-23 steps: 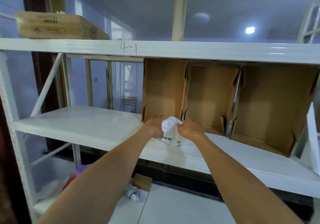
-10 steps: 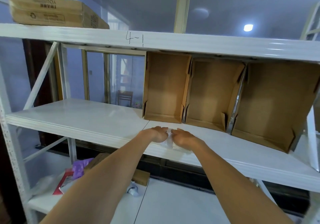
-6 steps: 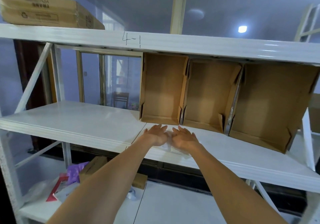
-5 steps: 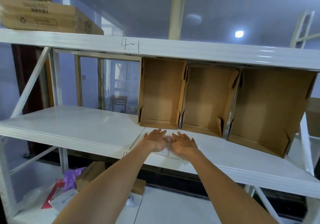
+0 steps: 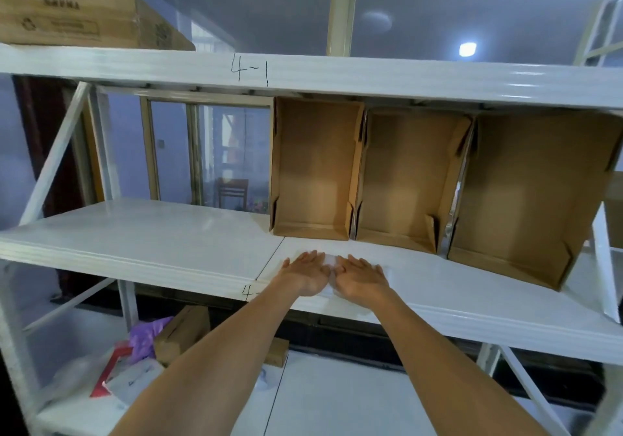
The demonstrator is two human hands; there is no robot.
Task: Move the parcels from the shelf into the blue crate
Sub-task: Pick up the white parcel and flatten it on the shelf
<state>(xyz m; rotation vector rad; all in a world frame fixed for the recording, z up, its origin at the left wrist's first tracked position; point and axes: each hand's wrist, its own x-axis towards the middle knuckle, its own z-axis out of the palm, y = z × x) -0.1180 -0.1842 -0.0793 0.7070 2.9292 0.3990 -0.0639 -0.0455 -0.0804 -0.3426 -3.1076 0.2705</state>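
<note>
A small white plastic parcel (image 5: pixel 332 261) lies flat on the white middle shelf (image 5: pixel 151 243), mostly hidden under my hands. My left hand (image 5: pixel 308 272) and my right hand (image 5: pixel 359 277) rest side by side on top of it, palms down, fingers stretched out and slightly apart. Only a sliver of the parcel shows between and just beyond the fingertips. No blue crate is in view.
Three open cardboard boxes (image 5: pixel 313 165) (image 5: pixel 409 179) (image 5: pixel 526 196) stand tipped on their sides behind my hands. A flat carton (image 5: pixel 84 20) lies on the top shelf. On the lowest shelf sit a purple bag (image 5: pixel 148 334), a brown box (image 5: pixel 183 331) and loose parcels.
Earlier both hands held the white parcel upright above the shelf edge. They lowered it onto the shelf, and the fingers have opened and flattened on top of it.
</note>
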